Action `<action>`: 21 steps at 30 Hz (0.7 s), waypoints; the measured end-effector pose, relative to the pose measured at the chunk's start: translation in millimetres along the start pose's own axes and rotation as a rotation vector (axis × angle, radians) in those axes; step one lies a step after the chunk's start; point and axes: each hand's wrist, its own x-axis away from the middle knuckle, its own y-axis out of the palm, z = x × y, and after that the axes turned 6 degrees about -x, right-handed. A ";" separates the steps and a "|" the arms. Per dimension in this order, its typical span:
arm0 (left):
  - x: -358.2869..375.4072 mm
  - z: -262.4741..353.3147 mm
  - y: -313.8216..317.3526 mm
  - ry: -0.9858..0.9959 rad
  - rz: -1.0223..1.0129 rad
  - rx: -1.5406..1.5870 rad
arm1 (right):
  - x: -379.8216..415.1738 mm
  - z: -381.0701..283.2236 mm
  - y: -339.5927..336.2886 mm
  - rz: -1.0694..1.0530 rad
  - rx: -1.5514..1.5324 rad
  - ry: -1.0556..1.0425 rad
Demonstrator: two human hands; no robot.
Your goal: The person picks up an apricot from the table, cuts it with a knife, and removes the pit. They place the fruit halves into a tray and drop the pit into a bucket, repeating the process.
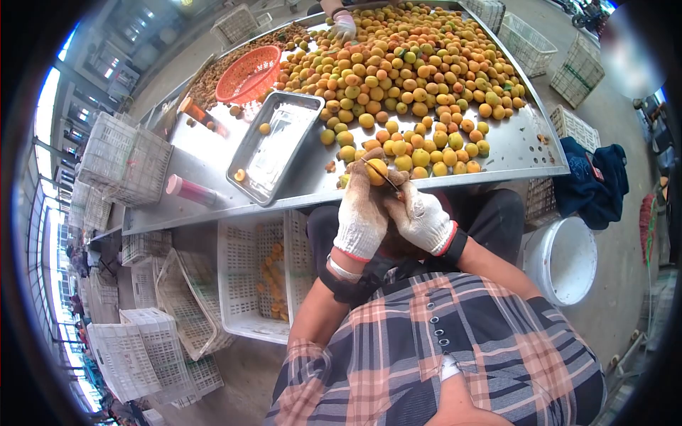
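Observation:
My left hand (pixel 362 216), in a soiled white knit glove, is closed around a yellow-orange apricot (pixel 376 170) at the table's near edge. In my right hand (pixel 420 219), gloved too, is a small knife (pixel 388 179) whose thin dark blade lies against the apricot. Its handle is mostly hidden by my fingers. Just beyond both hands, a big heap of apricots (pixel 412 78) covers much of the metal table (pixel 511 149). Left of them lies a shallow steel tray (pixel 273 153) with a whole apricot and a small piece in it.
A red plastic basket (pixel 249 74) stands beside a mound of small brownish pieces (pixel 206 82). Across the table is another person's gloved hand (pixel 344 26). Below, a white crate (pixel 245 284) holds some orange fruit; a white bucket (pixel 565 263) sits at right, under a dark jacket (pixel 597 177).

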 end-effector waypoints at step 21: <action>18.3 8.2 -1.5 -0.107 -0.044 -0.148 | 4.5 8.9 -7.3 -0.116 0.081 -0.079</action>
